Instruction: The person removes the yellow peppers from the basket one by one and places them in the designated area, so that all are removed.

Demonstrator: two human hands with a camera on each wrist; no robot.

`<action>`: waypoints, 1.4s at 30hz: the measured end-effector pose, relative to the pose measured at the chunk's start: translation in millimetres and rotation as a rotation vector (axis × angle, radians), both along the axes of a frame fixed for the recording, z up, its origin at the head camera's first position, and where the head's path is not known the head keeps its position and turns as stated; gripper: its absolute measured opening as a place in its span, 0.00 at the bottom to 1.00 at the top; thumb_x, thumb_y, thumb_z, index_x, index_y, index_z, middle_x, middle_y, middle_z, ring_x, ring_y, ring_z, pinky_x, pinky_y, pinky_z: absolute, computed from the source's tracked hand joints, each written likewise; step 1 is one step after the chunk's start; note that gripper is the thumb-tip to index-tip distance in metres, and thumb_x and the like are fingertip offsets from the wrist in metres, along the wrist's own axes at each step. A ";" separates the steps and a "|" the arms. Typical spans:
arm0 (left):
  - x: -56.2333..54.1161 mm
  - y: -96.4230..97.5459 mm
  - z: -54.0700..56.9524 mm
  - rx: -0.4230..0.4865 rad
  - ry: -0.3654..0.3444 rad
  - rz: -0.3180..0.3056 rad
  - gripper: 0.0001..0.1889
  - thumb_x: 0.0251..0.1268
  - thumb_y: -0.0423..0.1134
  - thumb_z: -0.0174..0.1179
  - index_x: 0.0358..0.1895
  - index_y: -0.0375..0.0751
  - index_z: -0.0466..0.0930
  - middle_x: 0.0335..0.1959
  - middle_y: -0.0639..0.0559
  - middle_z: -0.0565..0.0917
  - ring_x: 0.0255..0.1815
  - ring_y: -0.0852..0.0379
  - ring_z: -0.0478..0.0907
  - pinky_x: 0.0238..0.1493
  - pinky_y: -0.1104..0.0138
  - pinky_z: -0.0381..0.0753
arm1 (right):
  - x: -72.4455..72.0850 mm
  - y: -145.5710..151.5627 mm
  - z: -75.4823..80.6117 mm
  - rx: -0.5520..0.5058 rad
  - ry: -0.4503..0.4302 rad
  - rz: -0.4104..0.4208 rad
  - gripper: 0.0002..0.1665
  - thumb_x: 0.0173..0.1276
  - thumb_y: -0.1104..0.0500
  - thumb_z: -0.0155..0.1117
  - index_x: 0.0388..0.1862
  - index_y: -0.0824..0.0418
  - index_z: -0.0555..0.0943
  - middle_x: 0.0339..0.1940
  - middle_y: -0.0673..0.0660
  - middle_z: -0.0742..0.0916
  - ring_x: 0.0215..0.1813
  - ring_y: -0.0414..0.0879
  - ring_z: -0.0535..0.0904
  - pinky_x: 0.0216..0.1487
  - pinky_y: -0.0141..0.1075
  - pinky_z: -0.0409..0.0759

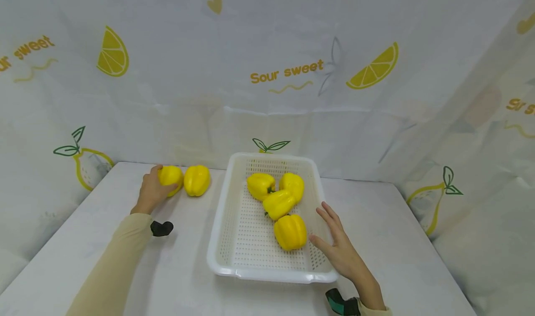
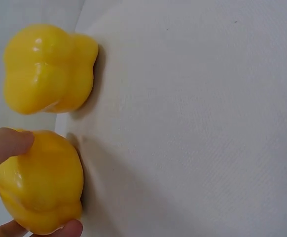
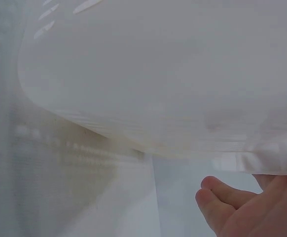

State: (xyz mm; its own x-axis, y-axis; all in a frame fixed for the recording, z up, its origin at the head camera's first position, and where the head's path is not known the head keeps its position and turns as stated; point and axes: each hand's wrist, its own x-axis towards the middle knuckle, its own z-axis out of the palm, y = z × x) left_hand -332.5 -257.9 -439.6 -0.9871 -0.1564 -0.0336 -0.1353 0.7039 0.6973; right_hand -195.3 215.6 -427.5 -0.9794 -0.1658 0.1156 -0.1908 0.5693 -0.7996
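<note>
At the table's back left, my left hand [image 1: 151, 191] grips a yellow bell pepper [image 1: 170, 180], fingers and thumb wrapped around its sides. The left wrist view shows the held pepper [image 2: 42, 182] close against the white surface. Just right of it stands a second yellow bell pepper [image 1: 197, 180]. Several more yellow peppers [image 1: 290, 232] lie inside a white perforated basket [image 1: 217, 241]. My right hand [image 1: 340, 248] is at the basket's right rim with fingers spread and relaxed. In the right wrist view its fingers [image 3: 227, 195] show just below the basket's rim.
The basket stands mid-table on a white tabletop [image 1: 376, 223]. Behind and at the sides hangs a pale curtain [image 1: 175, 98] with lemon prints and lettering. Black straps [image 1: 162, 228] show at both wrists.
</note>
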 end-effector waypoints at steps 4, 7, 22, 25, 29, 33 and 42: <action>0.2 -0.9 -2.7 -0.008 -0.007 0.006 0.45 0.66 0.41 0.59 0.77 0.30 0.41 0.70 0.18 0.54 0.67 0.23 0.59 0.69 0.34 0.61 | 0.0 -0.5 0.2 -0.003 -0.001 0.001 0.42 0.69 0.55 0.62 0.77 0.65 0.57 0.82 0.64 0.49 0.80 0.71 0.44 0.68 0.73 0.50; 0.2 -0.4 -4.2 -0.010 -0.014 0.019 0.45 0.66 0.41 0.58 0.78 0.31 0.41 0.70 0.19 0.54 0.67 0.23 0.59 0.69 0.34 0.61 | 0.2 -0.5 0.5 -0.003 -0.003 -0.002 0.42 0.69 0.55 0.62 0.77 0.64 0.58 0.83 0.63 0.49 0.80 0.71 0.44 0.68 0.73 0.50; 8.2 -5.2 -5.0 -0.001 0.048 0.039 0.45 0.68 0.43 0.59 0.78 0.31 0.41 0.71 0.20 0.54 0.68 0.23 0.59 0.68 0.34 0.62 | -0.2 0.2 1.4 -0.001 0.010 0.026 0.42 0.71 0.55 0.61 0.78 0.65 0.56 0.82 0.64 0.49 0.80 0.72 0.43 0.69 0.75 0.48; 10.9 -4.9 -3.5 0.001 0.102 0.053 0.42 0.68 0.42 0.59 0.77 0.30 0.46 0.69 0.20 0.58 0.67 0.25 0.61 0.67 0.36 0.64 | -0.2 0.4 1.2 0.001 0.008 0.025 0.42 0.71 0.55 0.61 0.77 0.66 0.56 0.82 0.64 0.48 0.80 0.72 0.43 0.69 0.75 0.48; 13.2 -4.1 -2.3 0.003 0.163 0.067 0.38 0.68 0.40 0.58 0.75 0.29 0.52 0.67 0.21 0.61 0.64 0.27 0.65 0.64 0.38 0.69 | -0.3 1.5 0.5 -0.002 0.005 0.023 0.42 0.71 0.55 0.61 0.78 0.65 0.56 0.82 0.65 0.48 0.80 0.72 0.43 0.68 0.75 0.48; 14.5 -3.0 -2.5 -0.002 0.215 0.072 0.35 0.68 0.38 0.59 0.73 0.28 0.56 0.65 0.22 0.63 0.62 0.27 0.67 0.62 0.39 0.71 | -0.4 2.3 0.2 -0.001 0.005 0.022 0.43 0.70 0.54 0.62 0.78 0.65 0.56 0.82 0.65 0.48 0.80 0.72 0.43 0.68 0.75 0.49; 17.7 2.7 2.2 0.010 0.337 0.062 0.30 0.67 0.34 0.59 0.69 0.28 0.62 0.62 0.25 0.68 0.59 0.29 0.68 0.62 0.40 0.71 | -0.4 0.9 0.0 -0.014 0.003 0.020 0.43 0.70 0.55 0.61 0.78 0.65 0.56 0.82 0.65 0.48 0.80 0.72 0.44 0.68 0.75 0.49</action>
